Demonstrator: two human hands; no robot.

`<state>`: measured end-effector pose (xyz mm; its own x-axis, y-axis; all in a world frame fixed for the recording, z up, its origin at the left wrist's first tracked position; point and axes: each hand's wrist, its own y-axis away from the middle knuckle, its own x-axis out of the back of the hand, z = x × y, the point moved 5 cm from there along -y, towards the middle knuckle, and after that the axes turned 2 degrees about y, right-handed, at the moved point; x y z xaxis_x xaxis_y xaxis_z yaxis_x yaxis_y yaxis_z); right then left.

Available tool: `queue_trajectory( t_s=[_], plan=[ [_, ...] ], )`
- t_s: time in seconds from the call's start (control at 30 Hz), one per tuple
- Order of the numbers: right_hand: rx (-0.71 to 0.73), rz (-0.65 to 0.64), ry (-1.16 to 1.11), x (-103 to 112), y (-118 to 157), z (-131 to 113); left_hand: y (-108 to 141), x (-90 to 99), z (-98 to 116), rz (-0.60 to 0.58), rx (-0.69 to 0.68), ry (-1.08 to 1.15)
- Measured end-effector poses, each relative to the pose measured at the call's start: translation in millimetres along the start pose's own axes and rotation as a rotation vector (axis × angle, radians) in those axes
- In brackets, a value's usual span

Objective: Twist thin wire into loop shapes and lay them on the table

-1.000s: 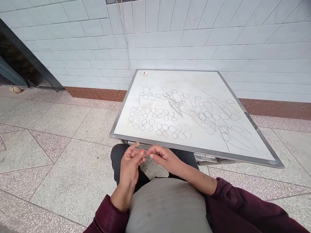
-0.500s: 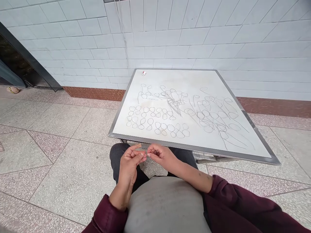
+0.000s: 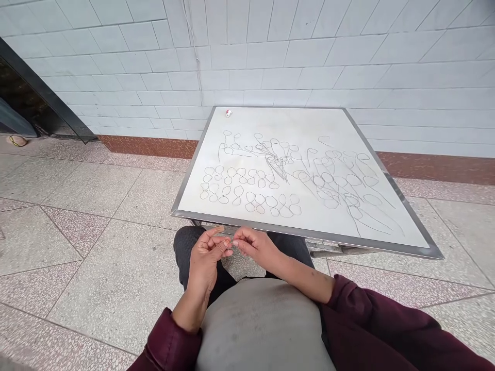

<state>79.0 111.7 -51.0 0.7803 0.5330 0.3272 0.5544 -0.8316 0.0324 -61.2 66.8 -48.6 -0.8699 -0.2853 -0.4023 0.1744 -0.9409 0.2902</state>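
My left hand (image 3: 207, 256) pinches a thin wire (image 3: 228, 247) between thumb and fingers, over my lap just before the table's near edge. A tan band, like tape, wraps one of its fingertips. My right hand (image 3: 255, 246) is closed in a pinch on the same wire, its fingertips almost touching the left ones. Most of the wire is hidden by the fingers. On the white table (image 3: 309, 121) beyond lie several wires bent into figure-eights (image 3: 250, 202), in rough rows. Looped wires with long straight tails (image 3: 280, 164) lie in a tangle behind them, and more looped wires (image 3: 348, 193) spread to the right.
A small white-and-red object (image 3: 228, 113) sits at the table's far left corner. The grey metal rim (image 3: 309, 238) runs close in front of my hands and above my knees. A tiled wall (image 3: 266, 77) stands behind the table. A person's foot (image 3: 16, 140) shows at far left.
Both hands stay together in nearly the same place, with the fingers shifting slightly on the wire. The whole view has moved a little; the wires on the table lie as before.
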Motion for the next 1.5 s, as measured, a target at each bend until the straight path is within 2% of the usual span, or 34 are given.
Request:
queue_trajectory(
  t_s=[0.1,0.23,0.47,0.57,0.77,1.07,1.2,1.3,1.5],
  plan=[
    [0.025,-0.029,0.039,-2.2,0.6,-0.1,-0.1,-1.6,0.0,-0.022,-0.04,-0.031],
    [0.137,0.041,0.227,-0.7,1.4,-6.8,0.9,-3.3,-1.8,-0.023,-0.083,-0.06],
    [0.094,0.122,0.286,-0.6,2.1,-1.6,-0.7,-6.3,-8.6,-0.008,-0.109,-0.112],
    [0.087,0.139,0.246,1.4,1.6,0.9,-4.2,-6.6,-10.6,-0.005,-0.114,-0.106],
    [0.005,0.06,0.06,4.5,3.5,8.6,-8.9,-7.0,-11.9,-0.004,-0.102,-0.096],
    [0.044,0.136,0.185,5.1,3.9,11.2,-8.8,-5.1,-24.0,-0.021,-0.075,-0.081],
    [-0.053,0.074,-0.011,4.1,1.9,19.0,-15.5,-0.8,-29.2,0.007,-0.046,-0.043],
    [-0.072,0.038,-0.127,4.7,2.9,22.0,-16.7,0.1,-27.8,0.022,-0.023,-0.037],
    [-0.079,-0.003,-0.175,2.0,5.2,24.7,-10.9,-5.2,-22.8,-0.007,-0.007,-0.064]
  ],
)
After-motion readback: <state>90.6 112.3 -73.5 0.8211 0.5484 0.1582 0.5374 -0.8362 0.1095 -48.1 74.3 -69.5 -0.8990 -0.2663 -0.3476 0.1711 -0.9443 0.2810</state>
